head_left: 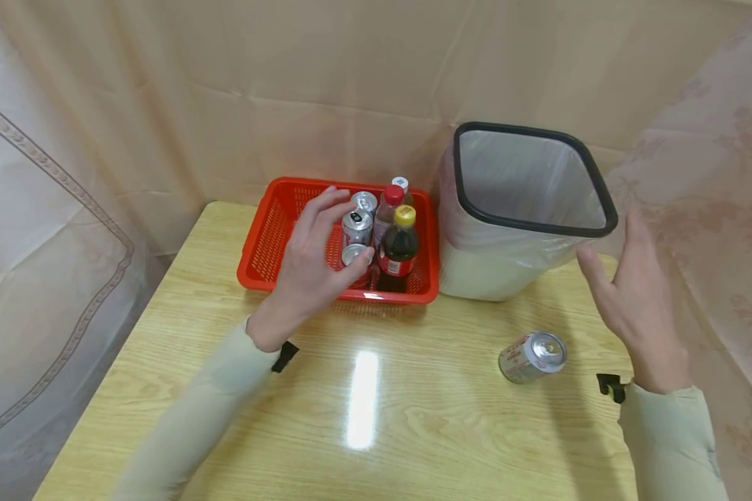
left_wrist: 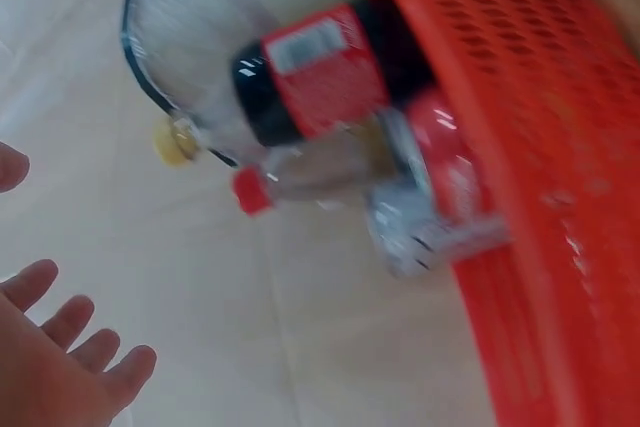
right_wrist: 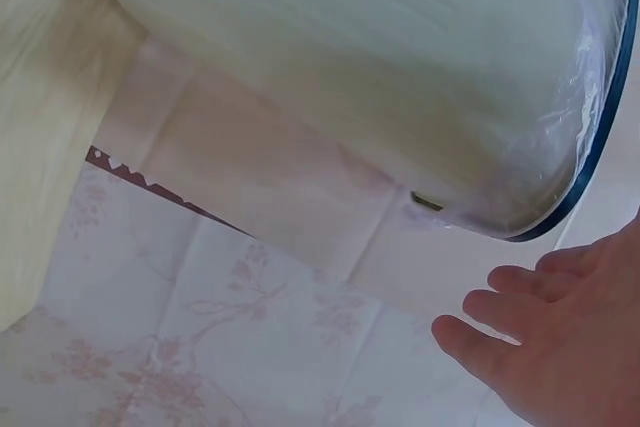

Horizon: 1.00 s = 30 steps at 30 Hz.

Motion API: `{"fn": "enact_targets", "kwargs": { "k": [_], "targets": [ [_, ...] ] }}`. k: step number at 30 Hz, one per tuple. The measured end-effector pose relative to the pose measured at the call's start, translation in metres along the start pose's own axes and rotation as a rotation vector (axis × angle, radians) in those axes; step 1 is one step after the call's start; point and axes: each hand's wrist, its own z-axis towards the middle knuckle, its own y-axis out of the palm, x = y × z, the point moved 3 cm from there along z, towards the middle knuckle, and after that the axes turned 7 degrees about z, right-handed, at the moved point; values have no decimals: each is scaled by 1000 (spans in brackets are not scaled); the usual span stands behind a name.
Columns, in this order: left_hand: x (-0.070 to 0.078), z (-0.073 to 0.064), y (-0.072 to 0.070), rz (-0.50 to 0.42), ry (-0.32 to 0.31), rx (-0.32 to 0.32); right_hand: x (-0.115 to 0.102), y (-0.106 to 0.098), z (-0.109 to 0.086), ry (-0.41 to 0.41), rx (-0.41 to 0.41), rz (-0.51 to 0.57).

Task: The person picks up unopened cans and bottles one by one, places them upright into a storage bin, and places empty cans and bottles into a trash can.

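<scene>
My left hand point(head_left: 309, 259) hovers above the red plastic basket point(head_left: 258, 240), thumb and fingers spread with nothing between them. Below and beside it stand several silver-topped cans point(head_left: 357, 221) and a cola bottle with a yellow cap point(head_left: 400, 243). Behind that are a red-capped bottle point(head_left: 390, 202) and a white-capped one point(head_left: 401, 184). My right hand point(head_left: 645, 306) is raised, empty, by the right side of the lined trash bin point(head_left: 495, 257). In the right wrist view its fingers point(right_wrist: 490, 347) lie apart from the bin's dark rim point(right_wrist: 600, 147).
A lone can point(head_left: 533, 356) stands tilted-looking on the wooden table point(head_left: 439, 417), in front of the bin. Pale curtains point(head_left: 326, 83) hang behind the table and at both sides. The bin stands right beside the basket.
</scene>
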Motion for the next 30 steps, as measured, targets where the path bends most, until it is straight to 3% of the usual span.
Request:
{"fn": "enact_targets", "kwargs": {
  "k": [7,11,17,23,30],
  "targets": [
    [-25,-26,-14,102,-91,-55,6,2,-20,-24,10,6],
    [-41,-40,-19,156,-150,-98,13,3,-33,-37,50,66],
    [-71,-62,-26,255,-301,-212,28,8,-55,-47,114,137],
    [-102,-86,-33,276,-440,-333,41,16,-68,-31,75,174],
    [-124,-105,-38,290,-506,-426,47,32,-80,-62,53,222]
  ]
}}
